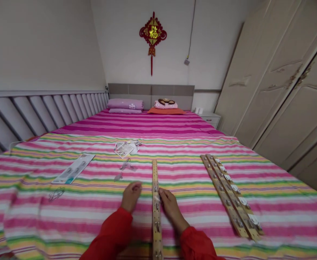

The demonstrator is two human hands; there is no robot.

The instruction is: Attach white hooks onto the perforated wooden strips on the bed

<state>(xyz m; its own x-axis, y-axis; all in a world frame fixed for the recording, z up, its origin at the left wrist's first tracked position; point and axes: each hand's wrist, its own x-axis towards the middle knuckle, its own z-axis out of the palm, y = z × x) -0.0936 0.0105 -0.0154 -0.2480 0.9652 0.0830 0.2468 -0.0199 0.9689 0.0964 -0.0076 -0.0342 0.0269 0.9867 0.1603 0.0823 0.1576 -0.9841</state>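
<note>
A long wooden strip [156, 213] with metal hooks lies lengthwise on the striped bedsheet [44, 220], running towards me. My right hand [170, 206] presses its fingertips against the strip's right edge. My left hand [131, 196] sits just left of the strip, fingers curled and apart from it; whether it holds anything small is hidden. To the right lie two similar wooden strips [230, 195] side by side, fitted with white round-headed hooks. Small transparent plastic pieces [125, 165] lie ahead of my left hand.
A packaging card [73, 169], a wire loop [56, 194] and paper packets [124, 148] lie on the bed. Beyond are pillows [125, 105] and a headboard [151, 91]. A wardrobe [282, 90] stands right, a slatted panel [39, 115] left.
</note>
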